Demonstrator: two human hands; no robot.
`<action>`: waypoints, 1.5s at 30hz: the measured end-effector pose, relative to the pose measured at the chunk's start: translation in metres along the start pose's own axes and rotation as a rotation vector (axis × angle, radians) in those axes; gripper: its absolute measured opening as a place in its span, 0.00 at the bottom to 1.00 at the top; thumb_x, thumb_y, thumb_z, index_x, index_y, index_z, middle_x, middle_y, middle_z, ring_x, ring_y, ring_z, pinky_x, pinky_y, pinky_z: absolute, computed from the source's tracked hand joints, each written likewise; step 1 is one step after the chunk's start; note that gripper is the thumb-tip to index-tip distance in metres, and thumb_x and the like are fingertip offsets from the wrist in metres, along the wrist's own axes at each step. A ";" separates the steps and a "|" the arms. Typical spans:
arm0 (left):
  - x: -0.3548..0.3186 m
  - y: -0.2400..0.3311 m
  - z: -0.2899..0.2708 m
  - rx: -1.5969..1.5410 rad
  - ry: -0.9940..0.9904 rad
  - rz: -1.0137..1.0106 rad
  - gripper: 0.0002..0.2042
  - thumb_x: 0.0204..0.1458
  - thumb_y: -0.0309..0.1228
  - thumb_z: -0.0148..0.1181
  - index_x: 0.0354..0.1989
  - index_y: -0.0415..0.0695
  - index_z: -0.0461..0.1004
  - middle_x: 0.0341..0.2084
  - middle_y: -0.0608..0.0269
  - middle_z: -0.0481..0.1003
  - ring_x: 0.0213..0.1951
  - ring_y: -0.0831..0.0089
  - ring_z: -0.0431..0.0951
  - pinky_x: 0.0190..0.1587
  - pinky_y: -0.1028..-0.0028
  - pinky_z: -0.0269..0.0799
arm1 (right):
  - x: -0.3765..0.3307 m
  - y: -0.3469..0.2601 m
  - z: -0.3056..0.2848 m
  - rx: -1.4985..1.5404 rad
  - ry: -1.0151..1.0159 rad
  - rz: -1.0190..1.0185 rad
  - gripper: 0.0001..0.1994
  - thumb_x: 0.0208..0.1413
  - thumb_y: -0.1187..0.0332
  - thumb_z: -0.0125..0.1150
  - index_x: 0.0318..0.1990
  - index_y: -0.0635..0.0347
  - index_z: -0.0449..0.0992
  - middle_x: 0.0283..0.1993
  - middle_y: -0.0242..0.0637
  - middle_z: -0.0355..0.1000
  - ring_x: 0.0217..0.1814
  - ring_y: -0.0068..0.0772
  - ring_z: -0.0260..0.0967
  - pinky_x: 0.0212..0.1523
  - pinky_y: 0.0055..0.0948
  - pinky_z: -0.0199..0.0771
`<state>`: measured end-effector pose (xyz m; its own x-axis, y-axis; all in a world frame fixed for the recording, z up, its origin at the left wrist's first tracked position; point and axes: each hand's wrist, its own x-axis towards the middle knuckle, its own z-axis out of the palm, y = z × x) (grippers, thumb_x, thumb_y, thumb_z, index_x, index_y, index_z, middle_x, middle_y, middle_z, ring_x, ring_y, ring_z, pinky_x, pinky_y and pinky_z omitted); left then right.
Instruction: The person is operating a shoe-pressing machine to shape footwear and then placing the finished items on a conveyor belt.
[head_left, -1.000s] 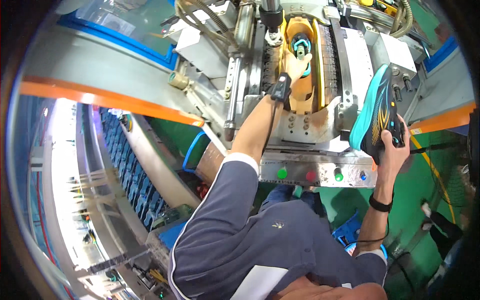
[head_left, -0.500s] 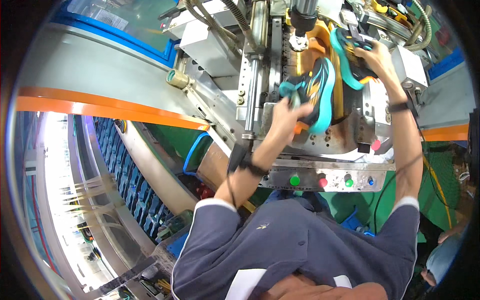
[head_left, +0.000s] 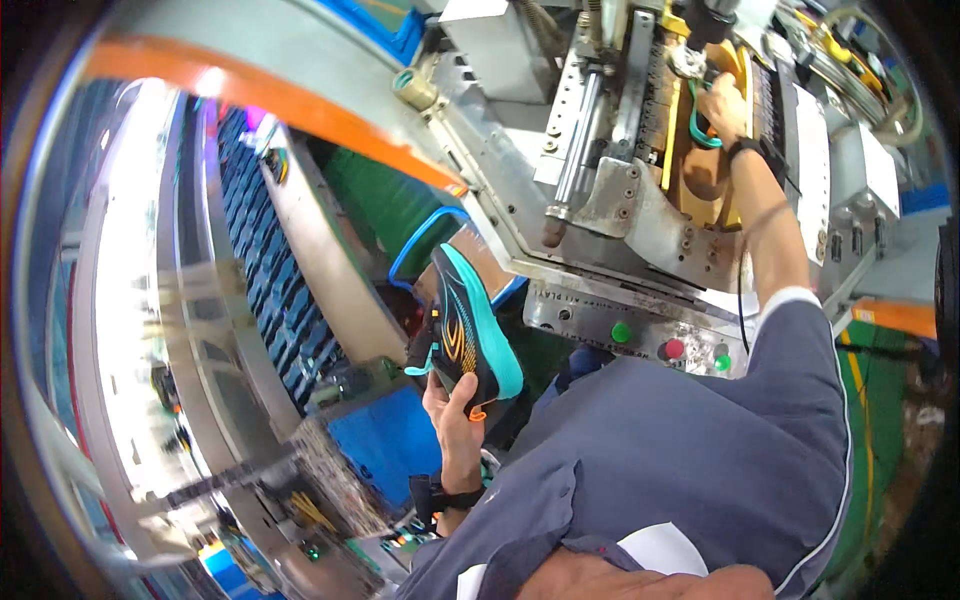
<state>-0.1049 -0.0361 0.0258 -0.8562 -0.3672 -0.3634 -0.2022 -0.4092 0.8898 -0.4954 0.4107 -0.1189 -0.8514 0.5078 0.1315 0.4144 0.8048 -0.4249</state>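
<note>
My left hand [head_left: 457,408] grips a black running shoe [head_left: 466,335] by its heel end, thumb across the side. The shoe has a thick teal sole and orange markings, and its toe points up and away from me. Reaching into the machine, my right hand [head_left: 722,110] has its fingers closed about a second shoe [head_left: 704,138], of which mainly the teal sole edge shows. That shoe lies in the yellow-brown trough [head_left: 697,190], below a dark vertical press head [head_left: 708,18]. My hand and wrist hide most of it.
A front panel [head_left: 645,335] with green and red buttons runs along the machine's near edge. To the left stands a conveyor with blue ridged pieces [head_left: 262,235]. An orange rail [head_left: 290,112] crosses the upper left. A blue bin [head_left: 385,445] sits below my left hand.
My left hand has carried its shoe left and toward me, out of the machine. My right hand has lowered the other shoe into the trough. The view has turned left.
</note>
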 end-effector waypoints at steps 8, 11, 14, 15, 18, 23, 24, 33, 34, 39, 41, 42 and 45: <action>-0.055 -0.062 -0.010 -0.173 0.182 -0.109 0.19 0.52 0.23 0.58 0.54 0.36 0.68 0.45 0.57 0.75 0.44 0.69 0.77 0.48 0.69 0.75 | -0.305 -0.053 -0.091 0.625 -0.224 -0.618 0.09 0.52 0.73 0.60 0.42 0.61 0.76 0.44 0.43 0.75 0.45 0.47 0.73 0.45 0.39 0.74; -0.074 -0.097 -0.029 -0.302 0.205 -0.162 0.18 0.53 0.23 0.59 0.53 0.35 0.69 0.46 0.57 0.75 0.46 0.68 0.76 0.51 0.68 0.72 | -0.378 -0.034 -0.021 0.597 -0.356 -0.910 0.09 0.52 0.71 0.59 0.42 0.59 0.76 0.42 0.43 0.74 0.46 0.45 0.72 0.45 0.38 0.73; -0.107 -0.112 -0.041 -0.268 0.380 -0.260 0.18 0.52 0.25 0.60 0.52 0.33 0.69 0.45 0.55 0.75 0.44 0.67 0.77 0.49 0.67 0.74 | -0.399 0.002 0.047 0.281 -0.544 -0.952 0.07 0.54 0.68 0.56 0.39 0.56 0.75 0.40 0.41 0.71 0.45 0.46 0.69 0.44 0.41 0.71; -0.119 -0.125 -0.053 -0.259 0.434 -0.249 0.20 0.51 0.26 0.62 0.51 0.32 0.69 0.44 0.54 0.75 0.44 0.66 0.77 0.48 0.66 0.74 | -0.401 0.004 0.048 0.300 -0.505 -0.995 0.06 0.55 0.70 0.56 0.39 0.57 0.75 0.39 0.42 0.72 0.44 0.48 0.70 0.43 0.41 0.71; -0.165 -0.132 -0.080 -0.389 0.546 -0.221 0.22 0.47 0.23 0.64 0.52 0.33 0.70 0.45 0.52 0.75 0.44 0.61 0.77 0.47 0.65 0.73 | -0.404 0.004 0.049 0.343 -0.510 -1.074 0.06 0.56 0.71 0.54 0.38 0.58 0.75 0.39 0.42 0.72 0.42 0.48 0.70 0.43 0.40 0.70; -0.236 -0.154 -0.143 -0.368 1.043 0.110 0.20 0.43 0.19 0.63 0.48 0.41 0.73 0.40 0.53 0.76 0.44 0.58 0.76 0.49 0.64 0.72 | -0.400 0.014 0.066 0.224 -0.541 -1.090 0.08 0.57 0.69 0.56 0.40 0.61 0.76 0.41 0.44 0.73 0.45 0.46 0.70 0.48 0.37 0.69; -0.249 -0.140 -0.158 -0.480 1.242 0.030 0.14 0.46 0.21 0.63 0.43 0.35 0.72 0.39 0.56 0.77 0.39 0.62 0.79 0.43 0.64 0.76 | -0.399 0.016 0.066 0.236 -0.560 -1.088 0.09 0.56 0.69 0.56 0.41 0.61 0.76 0.42 0.44 0.73 0.46 0.45 0.70 0.48 0.37 0.69; -0.369 -0.225 -0.433 -0.393 1.814 0.176 0.13 0.42 0.28 0.68 0.35 0.34 0.76 0.29 0.55 0.78 0.29 0.69 0.78 0.33 0.70 0.73 | -0.383 -0.001 0.088 -0.144 -0.634 -1.055 0.15 0.53 0.63 0.58 0.41 0.65 0.75 0.39 0.50 0.73 0.42 0.53 0.71 0.45 0.42 0.70; -0.375 -0.239 -0.458 -0.357 1.810 0.097 0.14 0.41 0.32 0.70 0.31 0.34 0.75 0.26 0.56 0.77 0.26 0.69 0.77 0.31 0.71 0.72 | -0.384 -0.011 0.084 -0.268 -0.650 -1.011 0.15 0.53 0.62 0.58 0.41 0.65 0.75 0.40 0.50 0.74 0.42 0.53 0.72 0.45 0.42 0.70; -0.415 -0.346 -0.568 -0.014 1.870 -0.150 0.17 0.39 0.38 0.67 0.26 0.35 0.73 0.23 0.54 0.75 0.23 0.63 0.75 0.28 0.69 0.71 | -0.393 -0.061 0.086 -0.062 -0.592 -1.088 0.15 0.54 0.61 0.57 0.42 0.64 0.76 0.41 0.49 0.76 0.45 0.49 0.73 0.46 0.41 0.71; -0.371 -0.332 -0.573 0.113 1.892 -0.302 0.18 0.36 0.37 0.66 0.29 0.33 0.73 0.25 0.49 0.76 0.28 0.58 0.77 0.36 0.63 0.72 | -0.393 -0.076 0.074 -0.093 -0.502 -1.034 0.17 0.55 0.61 0.56 0.45 0.65 0.77 0.43 0.47 0.77 0.46 0.45 0.74 0.49 0.39 0.71; -0.381 -0.350 -0.586 0.120 1.923 -0.366 0.20 0.35 0.37 0.66 0.31 0.32 0.73 0.27 0.48 0.76 0.31 0.57 0.78 0.39 0.61 0.72 | -0.410 -0.097 0.070 -0.089 -0.509 -1.048 0.17 0.55 0.61 0.56 0.45 0.65 0.77 0.43 0.47 0.77 0.46 0.45 0.74 0.49 0.39 0.71; -0.370 -0.397 -0.588 0.305 2.012 -0.153 0.24 0.37 0.39 0.68 0.38 0.34 0.71 0.35 0.44 0.75 0.40 0.50 0.76 0.44 0.58 0.71 | -0.478 -0.169 0.030 0.053 -0.635 -1.109 0.16 0.55 0.64 0.58 0.47 0.65 0.77 0.44 0.46 0.77 0.46 0.39 0.74 0.50 0.35 0.71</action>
<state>0.5714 -0.2287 -0.3553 0.7555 -0.6541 0.0365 -0.4469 -0.4737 0.7589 -0.1682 0.0232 -0.1365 -0.7407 -0.6718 -0.0058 -0.6142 0.6806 -0.3993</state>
